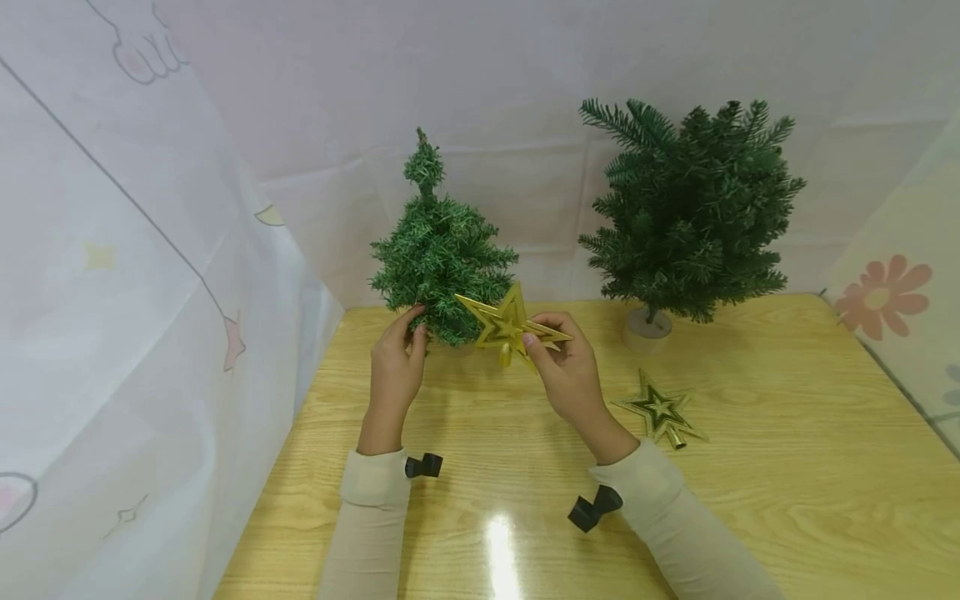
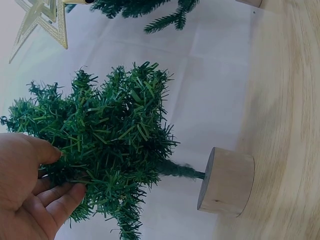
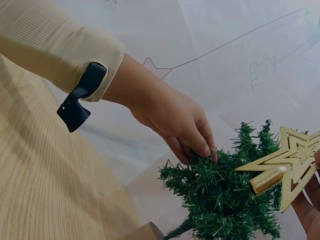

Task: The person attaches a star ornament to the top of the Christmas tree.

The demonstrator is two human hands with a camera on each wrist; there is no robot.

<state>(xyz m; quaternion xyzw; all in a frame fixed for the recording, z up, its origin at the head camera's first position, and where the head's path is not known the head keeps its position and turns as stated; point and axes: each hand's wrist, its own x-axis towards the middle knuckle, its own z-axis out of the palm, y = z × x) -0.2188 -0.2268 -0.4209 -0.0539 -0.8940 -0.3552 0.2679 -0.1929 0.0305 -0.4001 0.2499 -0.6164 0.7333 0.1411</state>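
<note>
Gold star point(image 1: 509, 327), frame centre: pinched by right hand point(image 1: 573, 377). Small tree point(image 1: 442, 250), centre left: branches gripped by left hand point(image 1: 396, 367).

L hand point(image 2: 30, 185): lower L, thumb + fingers gripping branch tips
Sm. green tree point(image 2: 120, 120): mid-view, sideways in frame, tip to L
Trunk point(image 2: 182, 170): thin, bare stretch nr base
Wd. base point(image 2: 230, 182): round, lt. wood
Gold star point(image 2: 50, 27): top L, part cut off, apart from sm. tree
2nd tree point(image 2: 175, 20): top, branches only
Tbl point(image 2: 290, 100): R side, wood grain
Cloth point(image 2: 210, 100): wht., behind
</note>
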